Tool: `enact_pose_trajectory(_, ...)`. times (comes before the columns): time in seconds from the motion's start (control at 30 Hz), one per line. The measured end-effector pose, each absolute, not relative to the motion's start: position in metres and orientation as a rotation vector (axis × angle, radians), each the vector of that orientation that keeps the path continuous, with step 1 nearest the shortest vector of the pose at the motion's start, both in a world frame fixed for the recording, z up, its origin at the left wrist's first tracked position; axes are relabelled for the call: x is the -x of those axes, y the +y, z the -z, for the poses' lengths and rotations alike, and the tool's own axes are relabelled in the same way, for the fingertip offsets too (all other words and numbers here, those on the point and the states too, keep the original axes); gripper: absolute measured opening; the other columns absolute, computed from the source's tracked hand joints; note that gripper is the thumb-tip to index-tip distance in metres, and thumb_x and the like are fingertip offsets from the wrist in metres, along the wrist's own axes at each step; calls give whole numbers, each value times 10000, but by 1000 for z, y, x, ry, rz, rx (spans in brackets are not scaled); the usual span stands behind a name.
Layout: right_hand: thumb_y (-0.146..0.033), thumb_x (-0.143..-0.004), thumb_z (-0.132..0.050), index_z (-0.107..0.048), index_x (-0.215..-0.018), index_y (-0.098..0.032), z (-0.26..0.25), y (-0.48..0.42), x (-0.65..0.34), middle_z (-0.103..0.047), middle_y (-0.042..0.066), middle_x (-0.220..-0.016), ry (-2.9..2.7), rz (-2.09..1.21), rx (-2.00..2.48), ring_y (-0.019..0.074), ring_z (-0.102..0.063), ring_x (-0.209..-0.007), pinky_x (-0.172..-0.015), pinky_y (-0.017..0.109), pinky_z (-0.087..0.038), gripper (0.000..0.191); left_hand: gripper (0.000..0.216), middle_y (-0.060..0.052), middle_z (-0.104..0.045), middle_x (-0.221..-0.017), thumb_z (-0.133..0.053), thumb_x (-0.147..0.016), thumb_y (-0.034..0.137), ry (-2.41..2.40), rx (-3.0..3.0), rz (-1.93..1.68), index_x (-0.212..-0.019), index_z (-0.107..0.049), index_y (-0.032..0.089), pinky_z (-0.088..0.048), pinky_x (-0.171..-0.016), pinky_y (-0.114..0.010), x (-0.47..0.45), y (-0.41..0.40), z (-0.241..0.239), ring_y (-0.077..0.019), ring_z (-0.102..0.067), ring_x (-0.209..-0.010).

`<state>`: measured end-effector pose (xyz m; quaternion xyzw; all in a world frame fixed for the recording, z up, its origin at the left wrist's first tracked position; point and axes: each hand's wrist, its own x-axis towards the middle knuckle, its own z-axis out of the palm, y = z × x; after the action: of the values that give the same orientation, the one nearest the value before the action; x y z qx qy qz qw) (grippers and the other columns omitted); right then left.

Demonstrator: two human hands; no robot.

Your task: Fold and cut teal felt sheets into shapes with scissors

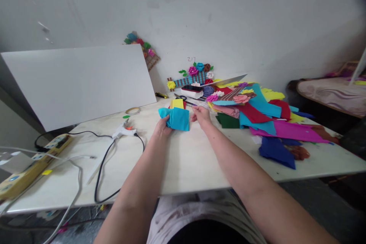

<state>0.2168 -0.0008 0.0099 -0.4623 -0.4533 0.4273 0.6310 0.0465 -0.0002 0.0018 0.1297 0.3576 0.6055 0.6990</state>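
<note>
My left hand [164,126] grips a folded light-blue piece of crepe paper or felt [181,119] by its left side, above the table. The piece has a squarish right part and a loose, rounded left end. Just behind it lie small yellow pieces [177,103] with a bit of red at their edge. My right hand [201,116] is a little to the right of the blue piece, apart from it. Its fingers are bent together in a pinch, and whatever they may hold is too small to make out.
A white glue gun [123,132] with a black cord lies left, near a tape roll [132,111] and a power strip [42,160]. Coloured sheets [288,129] pile up on the right. Behind are a phone on a white box [192,90], a utility knife [161,95] and flower-decorated pieces.
</note>
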Motion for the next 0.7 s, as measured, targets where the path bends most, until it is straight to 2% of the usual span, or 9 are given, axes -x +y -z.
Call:
enact_pose_trajectory(0.13,-188,-829,-546,-637,-919,-134,-11,-1,-219,-552,-60,-478,-1079,-909,1169,93,-492,-320,-379,196,-435,139,393,-109,-731,-882,-506,-886,142,819,-299,-1353,-1276,-553,141,-542,-889,-458,-46,1,-2,-251,-714,-841)
enact_pose_trajectory(0.2,-171,-832,-519,-655,-933,-147,-8,-1,-220,-612,-23,-582,-1157,-800,1277,116,-554,-411,-464,234,-484,172,389,-108,-730,-867,-502,-889,141,821,-299,-1351,-1274,-556,136,-547,-877,-453,-45,2,-1,-246,-716,-819)
enact_pose_trajectory(0.3,-72,-778,-504,-679,-973,-176,-5,-1,-223,-695,70,-956,-1333,-448,1439,202,-660,-869,-794,342,-526,282,412,-120,-730,-933,-518,-879,143,804,-283,-1347,-1290,-548,156,-555,-857,-451,-45,3,0,-260,-713,-854)
enact_pose_trajectory(0.37,-55,-751,-523,-687,-985,-175,-6,-3,-221,-619,107,-1226,-1441,-207,1476,243,-550,-1152,-971,383,-436,310,425,-127,-726,-975,-527,-872,145,792,-285,-1346,-1297,-543,160,-551,-866,-455,-46,2,0,-269,-708,-888)
enact_pose_trajectory(0.4,-83,-766,-534,-689,-981,-170,-8,-6,-218,-589,115,-1276,-1486,-145,1484,252,-516,-1194,-996,383,-408,280,425,-128,-726,-985,-527,-872,146,787,-291,-1344,-1297,-542,158,-547,-877,-457,-46,0,-1,-271,-706,-902)
enact_pose_trajectory(0.47,-220,-850,-526,-693,-946,-174,-12,-12,-211,-647,115,-1159,-1565,-163,1512,241,-574,-1092,-930,353,-431,198,416,-129,-725,-991,-518,-878,156,765,-312,-1328,-1293,-544,151,-538,-899,-457,-48,-3,-4,-274,-700,-926)
enact_pose_trajectory(0.57,-489,-890,-487,-694,-884,-216,-18,-23,-197,-708,72,-884,-1630,-355,1591,225,-639,-910,-800,312,-452,343,397,-136,-726,-976,-500,-893,179,706,-366,-1286,-1283,-551,127,-534,-911,-446,-51,-9,-9,-277,-698,-934)
enact_pose_trajectory(0.63,-598,-855,-482,-692,-902,-216,-20,-27,-190,-713,82,-871,-1650,-386,1619,236,-648,-891,-776,313,-449,439,386,-138,-727,-956,-501,-892,169,687,-411,-1273,-1269,-558,103,-537,-909,-428,-55,-13,-12,-272,-700,-922)
enact_pose_trajectory(0.7,-599,-821,-525,-691,-898,-210,-19,-28,-188,-717,98,-882,-1673,-357,1633,251,-649,-898,-767,317,-448,430,370,-132,-729,-940,-508,-884,143,682,-457,-1273,-1246,-570,95,-540,-905,-414,-58,-16,-14,-266,-700,-921)
